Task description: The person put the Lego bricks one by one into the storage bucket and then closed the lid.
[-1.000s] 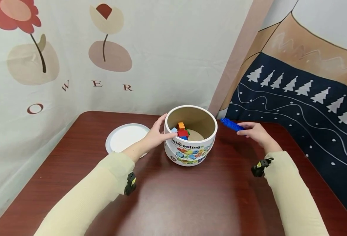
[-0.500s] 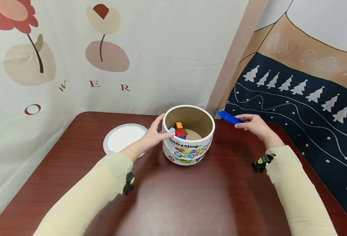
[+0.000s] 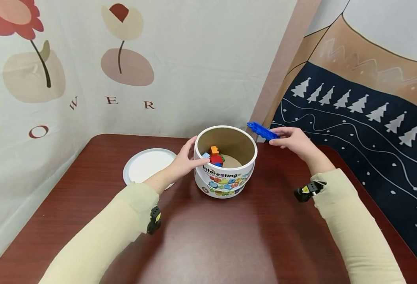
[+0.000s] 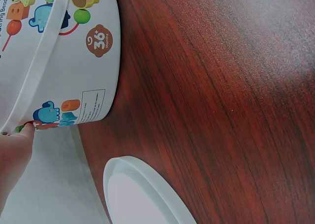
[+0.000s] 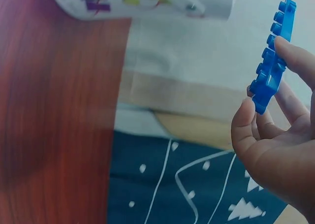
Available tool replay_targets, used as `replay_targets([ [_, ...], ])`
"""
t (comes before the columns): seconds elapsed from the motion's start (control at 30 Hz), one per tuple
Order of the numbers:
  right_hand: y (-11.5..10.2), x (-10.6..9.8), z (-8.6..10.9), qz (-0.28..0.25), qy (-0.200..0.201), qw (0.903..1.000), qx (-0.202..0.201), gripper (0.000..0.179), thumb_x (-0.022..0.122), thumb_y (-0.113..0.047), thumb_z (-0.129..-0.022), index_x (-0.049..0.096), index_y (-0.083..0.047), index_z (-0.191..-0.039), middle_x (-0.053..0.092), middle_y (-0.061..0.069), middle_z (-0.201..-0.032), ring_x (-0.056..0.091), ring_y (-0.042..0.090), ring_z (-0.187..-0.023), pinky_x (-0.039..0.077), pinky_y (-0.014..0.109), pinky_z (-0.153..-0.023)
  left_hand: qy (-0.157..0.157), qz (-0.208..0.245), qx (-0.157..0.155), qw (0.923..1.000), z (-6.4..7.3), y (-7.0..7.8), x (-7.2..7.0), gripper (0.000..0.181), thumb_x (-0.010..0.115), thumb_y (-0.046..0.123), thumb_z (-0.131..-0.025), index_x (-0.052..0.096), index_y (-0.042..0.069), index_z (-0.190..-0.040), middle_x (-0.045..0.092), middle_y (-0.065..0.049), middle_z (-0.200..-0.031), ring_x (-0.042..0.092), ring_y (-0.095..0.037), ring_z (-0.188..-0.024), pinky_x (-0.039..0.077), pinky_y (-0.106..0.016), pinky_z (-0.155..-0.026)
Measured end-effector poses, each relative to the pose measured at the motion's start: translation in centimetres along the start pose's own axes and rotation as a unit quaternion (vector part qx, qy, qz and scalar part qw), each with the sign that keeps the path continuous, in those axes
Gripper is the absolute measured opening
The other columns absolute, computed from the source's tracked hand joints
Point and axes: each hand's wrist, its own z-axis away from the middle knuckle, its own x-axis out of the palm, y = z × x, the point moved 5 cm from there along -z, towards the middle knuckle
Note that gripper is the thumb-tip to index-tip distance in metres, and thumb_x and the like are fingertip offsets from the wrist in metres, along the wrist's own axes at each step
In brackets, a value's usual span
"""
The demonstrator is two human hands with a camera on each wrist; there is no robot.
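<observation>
A white round bucket [image 3: 224,183] with colourful toy pictures and the word "Interesting" stands on the table. My left hand [image 3: 181,159] grips its left side, thumb over the near rim and fingers along the outer wall. In the left wrist view, a fingertip [image 4: 28,128] touches the wall. Inside the bucket lie several toy bricks, among them an orange brick [image 3: 213,150] and a red brick [image 3: 216,159]. Right of the bucket, above the table, my right hand [image 3: 293,141] pinches one end of a long blue building brick [image 3: 262,130]; its studs show in the right wrist view.
A white round lid [image 3: 148,163] lies flat on the table, left of the bucket and partly behind my left forearm. The dark red wooden table [image 3: 208,236] ends at printed cloths, one with flowers [image 3: 127,67] and one with white trees [image 3: 343,98].
My right hand has risen with the blue building brick and moved left, to beside the bucket's back rim. My left hand stays on the bucket. The head view has shifted slightly.
</observation>
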Motion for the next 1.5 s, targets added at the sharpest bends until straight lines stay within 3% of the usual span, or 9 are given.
replay_targets([
  [0.3,-3.2,2.1,-0.1,0.003,-0.018,0.9996,-0.024,0.047,0.066,-0.025,-0.086,0.056,-0.005,-0.127,0.058,0.016,-0.116,0.052,0.019,-0.092,0.048,0.022,-0.073,0.001,-0.005,-0.006,1.0000,0.0,-0.1,-0.1,0.086,0.067,0.019,-0.085,0.011,0.013,-0.150,0.016,-0.014,-0.153,0.019,-0.033,-0.142,0.026,-0.048,-0.114],
  [0.43,-3.9,3.0,-0.3,0.017,-0.028,0.9991,-0.026,0.046,0.067,-0.024,-0.085,0.057,-0.005,-0.126,0.058,0.020,-0.119,0.053,0.024,-0.097,0.049,0.024,-0.077,-0.003,-0.003,-0.012,0.9999,0.0,0.1,-0.1,0.086,0.066,0.019,-0.086,0.010,0.013,-0.150,0.016,-0.015,-0.153,0.019,-0.033,-0.143,0.026,-0.048,-0.114],
  [0.67,-4.9,4.4,-0.7,0.027,-0.040,0.9986,-0.022,0.046,0.068,-0.019,-0.084,0.057,-0.005,-0.126,0.058,0.020,-0.121,0.053,0.029,-0.103,0.051,0.038,-0.089,-0.012,0.019,-0.021,0.9995,1.1,1.9,0.0,0.085,0.064,0.011,-0.086,0.009,0.007,-0.150,0.014,-0.020,-0.153,0.017,-0.037,-0.142,0.024,-0.050,-0.114],
  [0.8,-5.1,4.9,-0.8,0.027,-0.044,0.9985,-0.016,0.046,0.068,-0.019,-0.084,0.057,-0.005,-0.126,0.058,0.020,-0.121,0.053,0.029,-0.105,0.048,0.044,-0.094,-0.008,0.015,-0.020,0.9997,0.8,1.4,-0.1,0.085,0.065,0.014,-0.086,0.010,0.009,-0.150,0.016,-0.017,-0.153,0.018,-0.035,-0.143,0.024,-0.048,-0.114],
  [1.0,-5.0,5.2,-1.0,0.030,-0.043,0.9986,-0.010,0.047,0.069,-0.021,-0.084,0.057,-0.005,-0.126,0.059,0.020,-0.119,0.054,0.028,-0.104,0.049,0.041,-0.094,-0.003,0.006,-0.005,1.0000,0.2,0.3,-0.1,0.084,0.066,0.018,-0.086,0.011,0.013,-0.150,0.017,-0.014,-0.153,0.019,-0.033,-0.143,0.025,-0.047,-0.114],
  [1.3,-5.1,5.0,-0.9,0.019,-0.037,0.9987,-0.029,0.044,0.066,-0.016,-0.085,0.057,0.000,-0.125,0.060,0.022,-0.119,0.057,0.026,-0.103,0.051,0.033,-0.090,-0.005,0.001,-0.010,0.9999,0.5,0.6,0.0,0.085,0.066,0.019,-0.086,0.011,0.013,-0.150,0.017,-0.015,-0.153,0.020,-0.034,-0.142,0.027,-0.049,-0.113],
  [1.5,-5.1,5.0,-0.9,0.015,-0.028,0.9991,-0.028,0.042,0.063,-0.023,-0.088,0.058,-0.002,-0.124,0.060,0.020,-0.119,0.055,0.027,-0.101,0.052,0.030,-0.086,-0.002,-0.007,0.007,1.0000,0.4,0.3,-0.1,0.087,0.069,0.029,-0.084,0.014,0.015,-0.149,0.019,-0.016,-0.151,0.022,-0.036,-0.140,0.028,-0.051,-0.112],
])
